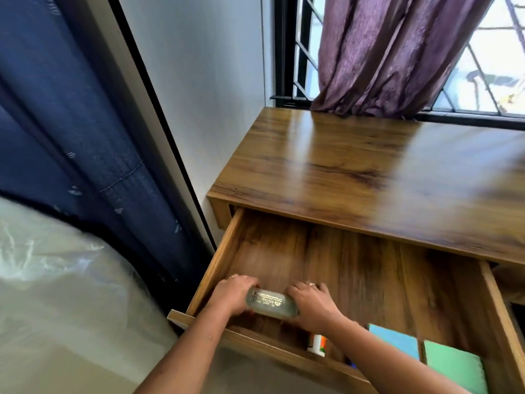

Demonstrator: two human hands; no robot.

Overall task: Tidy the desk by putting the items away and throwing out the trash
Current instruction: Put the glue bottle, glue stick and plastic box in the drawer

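Observation:
A grey oblong case (272,303) with gold lettering is held over the near left part of the open wooden drawer (355,265). My left hand (231,294) grips its left end and my right hand (312,304) grips its right end, fingers curled over the far side. Whether the case touches the drawer floor is hidden by my hands. Inside the drawer near the front lie a white tube with an orange band (316,344), a blue pad (395,339) and a green pad (454,365).
The wooden desk top (369,166) stretches behind the drawer. A purple curtain (392,52) hangs over its back edge at the barred window. A dark blue curtain (71,123) and a plastic-wrapped mattress (56,294) stand close on the left.

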